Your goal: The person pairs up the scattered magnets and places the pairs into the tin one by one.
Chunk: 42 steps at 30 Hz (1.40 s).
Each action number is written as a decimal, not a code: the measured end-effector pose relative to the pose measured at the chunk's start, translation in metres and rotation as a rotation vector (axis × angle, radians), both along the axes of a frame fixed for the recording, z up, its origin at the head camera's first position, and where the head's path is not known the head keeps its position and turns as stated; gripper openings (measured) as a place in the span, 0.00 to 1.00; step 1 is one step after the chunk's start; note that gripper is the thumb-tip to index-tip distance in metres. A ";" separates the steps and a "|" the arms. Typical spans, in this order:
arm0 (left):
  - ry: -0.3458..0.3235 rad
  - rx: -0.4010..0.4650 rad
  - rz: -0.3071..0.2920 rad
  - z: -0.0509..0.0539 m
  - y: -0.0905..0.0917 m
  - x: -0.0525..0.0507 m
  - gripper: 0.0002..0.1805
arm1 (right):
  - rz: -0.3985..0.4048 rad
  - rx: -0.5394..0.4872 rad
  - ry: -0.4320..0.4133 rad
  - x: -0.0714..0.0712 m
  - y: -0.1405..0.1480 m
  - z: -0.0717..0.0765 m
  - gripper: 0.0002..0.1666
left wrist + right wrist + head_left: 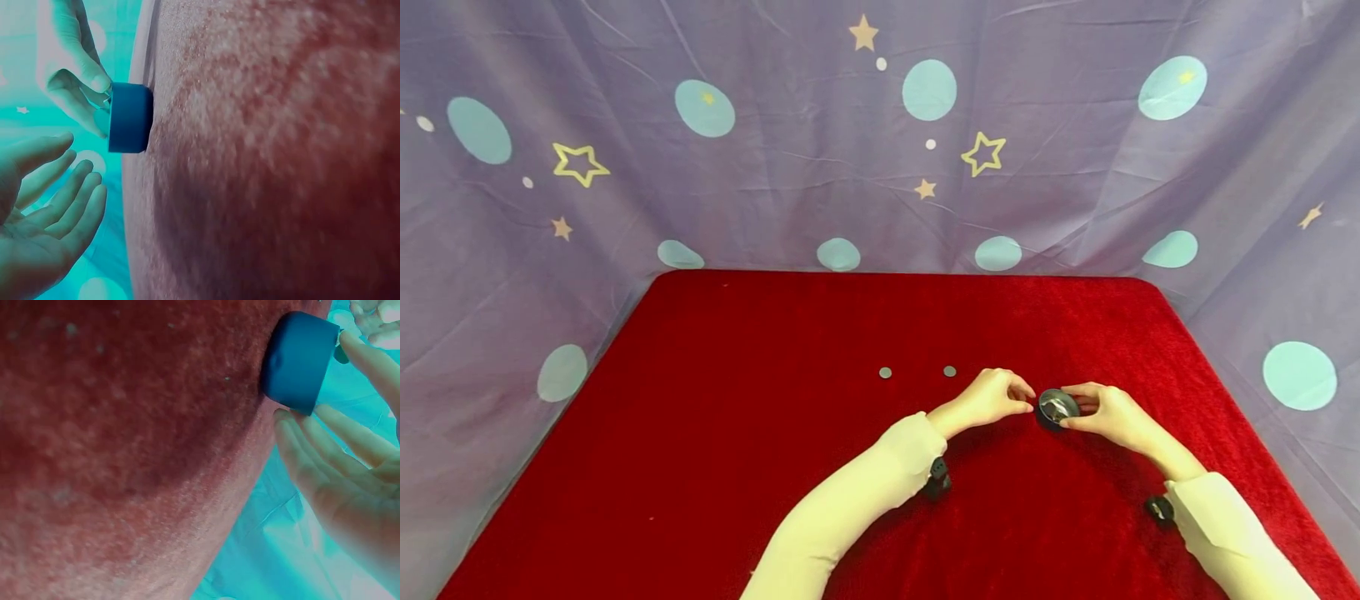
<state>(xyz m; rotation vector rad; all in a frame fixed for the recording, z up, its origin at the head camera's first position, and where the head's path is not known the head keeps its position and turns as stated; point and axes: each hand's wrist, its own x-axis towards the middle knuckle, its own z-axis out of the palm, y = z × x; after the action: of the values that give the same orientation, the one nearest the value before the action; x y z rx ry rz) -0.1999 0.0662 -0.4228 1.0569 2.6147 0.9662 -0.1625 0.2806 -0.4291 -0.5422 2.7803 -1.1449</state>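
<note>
While R hand (1108, 411) grips dk cup (1058, 407), L hand (988, 396) spread beside, wide room to tbl (700, 450) edges

Pale cream long sleeves (852, 502), small black wrist cameras (937, 481)

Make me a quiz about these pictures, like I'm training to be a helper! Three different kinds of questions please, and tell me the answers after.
1. How many small round discs lie on the red cloth?
2. True or false: the person's right grip holds the dark round container.
3. Which shapes decorate the purple backdrop?
A. Stripes
B. Stars
C. Flowers

Key: 1. Two. 2. True. 3. B.
</note>
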 end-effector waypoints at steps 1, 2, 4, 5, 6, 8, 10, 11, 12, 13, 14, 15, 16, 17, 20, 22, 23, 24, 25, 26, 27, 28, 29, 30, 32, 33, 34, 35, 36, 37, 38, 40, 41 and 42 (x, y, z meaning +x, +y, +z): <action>0.012 -0.006 -0.004 0.001 -0.002 0.000 0.10 | 0.000 0.011 0.011 0.000 -0.001 0.001 0.28; 0.022 -0.009 -0.008 0.001 -0.005 0.001 0.10 | 0.000 0.019 0.022 0.000 -0.001 0.003 0.28; 0.033 -0.013 -0.015 0.002 -0.010 0.002 0.11 | 0.001 0.043 0.041 -0.001 -0.003 0.005 0.28; 0.040 -0.017 -0.016 0.002 -0.012 0.002 0.11 | 0.001 0.055 0.049 -0.001 -0.004 0.006 0.28; 0.045 -0.017 -0.019 0.003 -0.015 0.003 0.11 | -0.001 0.067 0.059 -0.001 -0.004 0.007 0.29; 0.050 -0.022 -0.022 0.005 -0.021 0.004 0.11 | -0.004 0.092 0.082 -0.002 -0.007 0.009 0.29; 0.047 -0.023 -0.022 0.007 -0.028 0.004 0.11 | -0.006 0.110 0.107 -0.002 -0.009 0.011 0.29; 0.050 -0.026 -0.020 0.008 -0.031 0.005 0.11 | -0.006 0.112 0.117 -0.003 -0.011 0.012 0.28; 0.050 -0.024 -0.019 0.009 -0.035 0.005 0.12 | -0.006 0.115 0.128 -0.003 -0.013 0.013 0.28; 0.054 -0.026 -0.017 0.009 -0.038 0.005 0.11 | -0.005 0.114 0.135 -0.004 -0.014 0.014 0.28; 0.055 -0.025 -0.014 0.011 -0.041 0.005 0.12 | -0.003 0.112 0.141 -0.004 -0.016 0.015 0.27; 0.050 -0.023 -0.010 0.011 -0.044 0.005 0.12 | 0.001 0.111 0.142 -0.005 -0.018 0.016 0.27; 0.052 -0.022 -0.006 0.011 -0.048 0.005 0.12 | 0.006 0.109 0.142 -0.006 -0.020 0.017 0.27; 0.053 -0.020 -0.002 0.012 -0.051 0.005 0.12 | 0.011 0.110 0.144 -0.007 -0.022 0.017 0.26; 0.042 -0.009 0.011 0.012 -0.060 0.005 0.12 | 0.026 0.114 0.154 -0.010 -0.028 0.019 0.26; 0.036 0.001 0.019 0.012 -0.067 0.005 0.11 | 0.037 0.111 0.166 -0.012 -0.033 0.020 0.25; 0.031 0.001 0.025 0.011 -0.070 0.005 0.11 | 0.040 0.109 0.167 -0.013 -0.036 0.021 0.25; 0.033 0.002 0.029 0.011 -0.073 0.004 0.11 | 0.044 0.108 0.168 -0.014 -0.038 0.022 0.25; 0.039 0.002 0.033 0.011 -0.076 0.004 0.12 | 0.050 0.104 0.172 -0.015 -0.040 0.022 0.25; 0.041 0.003 0.037 0.011 -0.080 0.004 0.12 | 0.053 0.103 0.176 -0.016 -0.042 0.023 0.25; 0.049 0.002 0.040 0.011 -0.083 0.004 0.12 | 0.060 0.100 0.178 -0.016 -0.044 0.023 0.24; 0.056 0.002 0.044 0.011 -0.087 0.004 0.12 | 0.064 0.098 0.181 -0.017 -0.046 0.023 0.24; 0.064 0.004 0.048 0.011 -0.091 0.004 0.12 | 0.070 0.096 0.189 -0.018 -0.048 0.024 0.24; 0.074 0.007 0.051 0.011 -0.094 0.003 0.12 | 0.077 0.093 0.199 -0.019 -0.050 0.023 0.24; 0.077 0.017 0.063 0.011 -0.101 0.003 0.12 | 0.089 0.085 0.211 -0.022 -0.055 0.023 0.23; 0.080 0.019 0.069 0.012 -0.105 0.003 0.12 | 0.094 0.083 0.216 -0.023 -0.057 0.023 0.23; 0.082 0.025 0.076 0.012 -0.108 0.003 0.12 | 0.100 0.082 0.220 -0.024 -0.059 0.023 0.23; 0.084 0.024 0.083 0.012 -0.111 0.003 0.12 | 0.106 0.079 0.219 -0.025 -0.060 0.022 0.23; 0.086 0.024 0.089 0.012 -0.115 0.002 0.12 | 0.113 0.076 0.218 -0.026 -0.062 0.022 0.23; 0.086 0.025 0.092 0.013 -0.118 0.002 0.12 | 0.118 0.074 0.219 -0.027 -0.064 0.022 0.23; 0.091 0.022 0.094 0.013 -0.120 0.002 0.12 | 0.124 0.073 0.220 -0.028 -0.066 0.022 0.23; 0.095 0.014 0.097 0.014 -0.126 0.001 0.12 | 0.134 0.065 0.214 -0.031 -0.070 0.022 0.23; 0.095 0.011 0.100 0.015 -0.129 0.001 0.13 | 0.137 0.061 0.210 -0.032 -0.072 0.022 0.23; 0.092 0.010 0.102 0.015 -0.131 0.000 0.13 | 0.140 0.057 0.204 -0.033 -0.074 0.022 0.23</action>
<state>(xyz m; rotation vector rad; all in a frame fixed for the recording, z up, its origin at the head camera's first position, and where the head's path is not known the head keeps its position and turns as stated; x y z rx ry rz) -0.1995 -0.0651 -0.4075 1.0020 2.7650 0.9750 -0.1952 0.2069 -0.4074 -0.8787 2.8753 -1.0317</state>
